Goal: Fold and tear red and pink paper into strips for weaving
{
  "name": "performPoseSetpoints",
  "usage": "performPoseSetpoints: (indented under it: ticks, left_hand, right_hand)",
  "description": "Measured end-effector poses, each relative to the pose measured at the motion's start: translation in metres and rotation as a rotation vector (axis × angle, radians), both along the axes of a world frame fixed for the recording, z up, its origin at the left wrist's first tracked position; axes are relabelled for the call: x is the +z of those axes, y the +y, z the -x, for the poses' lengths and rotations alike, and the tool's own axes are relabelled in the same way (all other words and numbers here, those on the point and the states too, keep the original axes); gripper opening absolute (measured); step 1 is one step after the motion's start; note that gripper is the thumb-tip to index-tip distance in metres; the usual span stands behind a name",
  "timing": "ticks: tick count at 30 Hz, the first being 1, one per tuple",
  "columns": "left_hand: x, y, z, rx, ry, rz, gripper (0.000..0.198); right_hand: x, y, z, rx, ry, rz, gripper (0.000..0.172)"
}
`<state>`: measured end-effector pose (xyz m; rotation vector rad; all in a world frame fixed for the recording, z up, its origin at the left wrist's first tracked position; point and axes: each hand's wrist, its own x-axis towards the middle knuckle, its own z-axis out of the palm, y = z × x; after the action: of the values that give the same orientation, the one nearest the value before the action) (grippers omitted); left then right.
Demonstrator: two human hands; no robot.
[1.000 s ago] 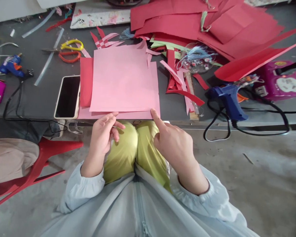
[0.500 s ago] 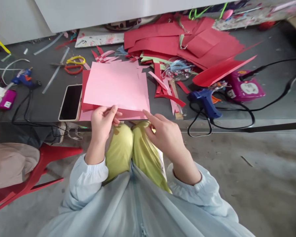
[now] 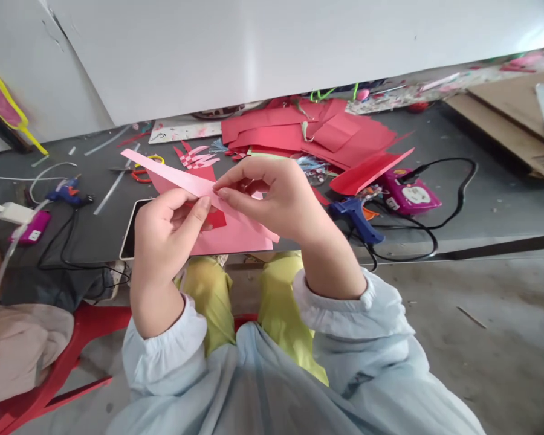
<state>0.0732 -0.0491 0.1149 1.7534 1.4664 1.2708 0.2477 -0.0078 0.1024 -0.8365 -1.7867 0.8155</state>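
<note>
A sheet of pink paper (image 3: 170, 173) is raised above the table, tilted, with a long strip along its near edge folded or bent over. My left hand (image 3: 167, 235) pinches that edge between thumb and fingers. Beside it my right hand (image 3: 272, 193) is closed on the same edge, its thumb and index finger close to the left hand's fingertips. Under the raised sheet lie a red sheet (image 3: 219, 219) and another pink sheet (image 3: 245, 240) at the table's front edge. A phone (image 3: 127, 238) lies partly hidden behind my left hand.
Red paper sheets (image 3: 272, 138) are piled at the back. Scissors (image 3: 141, 175) and a woven paper piece (image 3: 194, 158) lie at left. A blue glue gun (image 3: 358, 217) with looping cable and a magenta box (image 3: 408, 193) stand right. Another person's sleeve (image 3: 22, 344) shows at lower left.
Both hands have lifted the pink sheet off the stack and tilted it. My right hand has gone from pointing at the sheet's corner to pinching its edge. The view has tipped upward.
</note>
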Motion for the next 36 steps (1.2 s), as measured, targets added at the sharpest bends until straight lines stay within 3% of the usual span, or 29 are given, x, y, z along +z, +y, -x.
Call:
performPoseSetpoints:
  ticks: [7,13,22,36]
  left_hand:
    - [0.014,0.036,0.015,-0.122,0.126,-0.041,0.014]
    - [0.002,0.058,0.022,-0.169,0.111,-0.052,0.014]
    - [-0.029,0.058,0.025,-0.113,0.083,-0.032,0.020]
    - [-0.034,0.056,0.021,-0.071,0.226,-0.080,0.021]
  right_hand:
    - [0.015,0.034,0.007,0.137,0.035,0.127,0.009]
    - [0.009,0.061,0.011,0.178,-0.050,0.158,0.007]
    - [-0.003,0.071,0.018,0.223,-0.179,0.216,0.009]
    - [-0.011,0.063,0.017,0.158,-0.191,0.275,0.017]
